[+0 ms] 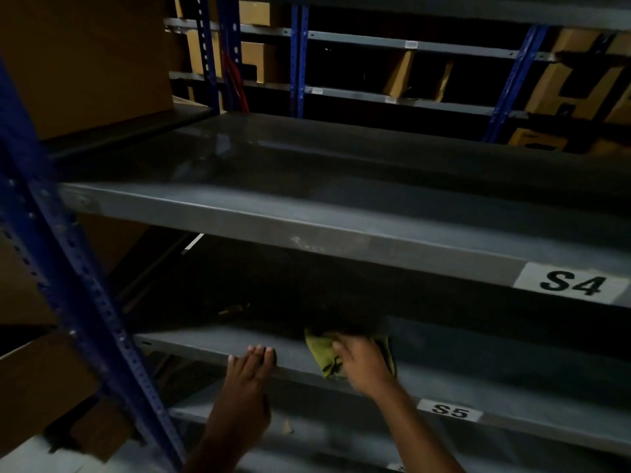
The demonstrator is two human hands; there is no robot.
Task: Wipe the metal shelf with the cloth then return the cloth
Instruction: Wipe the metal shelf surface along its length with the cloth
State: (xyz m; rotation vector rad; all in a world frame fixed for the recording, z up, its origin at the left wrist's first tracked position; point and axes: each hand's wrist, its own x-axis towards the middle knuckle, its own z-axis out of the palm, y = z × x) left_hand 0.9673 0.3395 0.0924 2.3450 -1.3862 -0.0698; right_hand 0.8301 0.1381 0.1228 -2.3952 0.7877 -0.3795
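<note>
Working surface: the grey metal shelf [211, 339] labelled S5 [450, 411], lower centre of the frame, below the shelf labelled S4 [577, 285].
Cloth position: the yellow-green cloth [322, 353] lies bunched at the front edge of the S5 shelf, lower centre, partly draped over the lip.
Right hand: the right hand [363, 363] presses down on the cloth, fingers curled over it and gripping it against the shelf. Judged purpose: downward pressure keeps the cloth in contact for wiping.
Left hand: the left hand [251, 365] holds nothing; its fingers lie extended over the front lip of the shelf, just left of the cloth and apart from it. Judged purpose: bracing the body while the other arm reaches in.
Step in hand: wiping appears under way at the front edge; the return of the cloth is not yet done.
Overhead obstruction: the S4 shelf overhangs the work zone and leaves the rear of the S5 shelf in deep shadow; its condition cannot be told.
Left obstruction: a blue perforated upright [85, 288] runs diagonally down the left of the frame and bounds travel to the left.
Surroundings: cardboard boxes [85, 59] sit at upper left; further racks with boxes stand across the top of the frame.
Image quality: motion blur and low light limit fine detail.
</note>
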